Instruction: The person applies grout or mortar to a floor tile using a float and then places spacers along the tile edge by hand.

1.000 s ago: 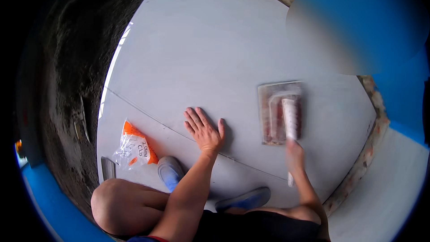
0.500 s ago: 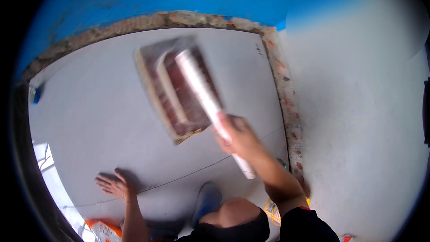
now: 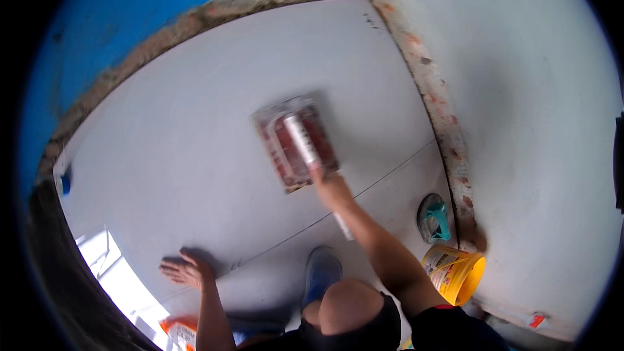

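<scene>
My right hand is closed round a long white pole handle. The handle runs over a flat rectangular tamper with a dark red-brown top, a raised grip bar and worn edges. This tamper is over, or on, a large light-grey floor tile; motion blur hides whether it touches. To the left, my left hand lies flat on the same tile near a joint line, fingers spread, holding nothing. My blue shoe and bent knee are below the joint.
A yellow bucket lies tipped beside the right wall, below a round dark item with a teal handle. Rough broken masonry borders the tile. An orange-and-white bag is at lower left, and a small blue item sits at the left edge.
The tamper has come down from higher up, looking smaller, and shifted nearer the joint line. My left hand stays flat on the tile. The view has tilted, showing more of the bucket.
</scene>
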### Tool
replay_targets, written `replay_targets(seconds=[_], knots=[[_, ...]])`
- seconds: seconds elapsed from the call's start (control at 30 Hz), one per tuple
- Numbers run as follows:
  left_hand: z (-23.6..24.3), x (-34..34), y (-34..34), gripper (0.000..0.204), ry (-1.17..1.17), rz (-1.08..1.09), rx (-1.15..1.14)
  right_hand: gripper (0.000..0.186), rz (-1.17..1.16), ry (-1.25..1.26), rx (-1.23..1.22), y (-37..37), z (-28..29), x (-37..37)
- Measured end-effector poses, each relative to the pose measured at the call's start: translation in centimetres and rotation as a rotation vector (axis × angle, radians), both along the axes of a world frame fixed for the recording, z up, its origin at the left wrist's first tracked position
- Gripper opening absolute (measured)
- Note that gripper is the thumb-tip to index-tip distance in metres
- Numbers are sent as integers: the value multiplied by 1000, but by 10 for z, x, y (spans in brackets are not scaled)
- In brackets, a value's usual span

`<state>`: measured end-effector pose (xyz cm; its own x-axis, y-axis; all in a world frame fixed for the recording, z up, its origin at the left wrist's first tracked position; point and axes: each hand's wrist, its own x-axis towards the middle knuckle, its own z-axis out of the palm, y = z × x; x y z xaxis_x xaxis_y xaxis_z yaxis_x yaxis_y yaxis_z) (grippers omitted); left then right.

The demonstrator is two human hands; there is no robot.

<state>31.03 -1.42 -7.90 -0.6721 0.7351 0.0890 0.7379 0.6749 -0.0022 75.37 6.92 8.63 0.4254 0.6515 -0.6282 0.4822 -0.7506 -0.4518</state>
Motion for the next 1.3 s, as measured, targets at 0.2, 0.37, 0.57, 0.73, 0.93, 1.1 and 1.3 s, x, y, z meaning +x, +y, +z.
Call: replay_targets(seconds=[0.2,0.37,0.57,0.73,0.93,1.1,1.3], knots=[[19,54,36,95,78,-454,-113,95,2,316,156,7,-35,-29],[101,184,45,146,-327,-1018,-475,89,-29,572,21,-1,-6,-25],[116,183,35,151,-416,-1135,-540,82,87,232,248,-12,50,18],[99,165,34,148,-345,-1216,-426,72,-65,293,441,4,157,84],[112,173,40,124,-349,-1308,-421,68,-281,54,830,25,240,133],[103,171,38,132,-394,-1314,-431,69,-394,78,741,88,114,100],[106,162,51,136,-413,-1338,-466,63,-43,291,234,147,-10,20]])
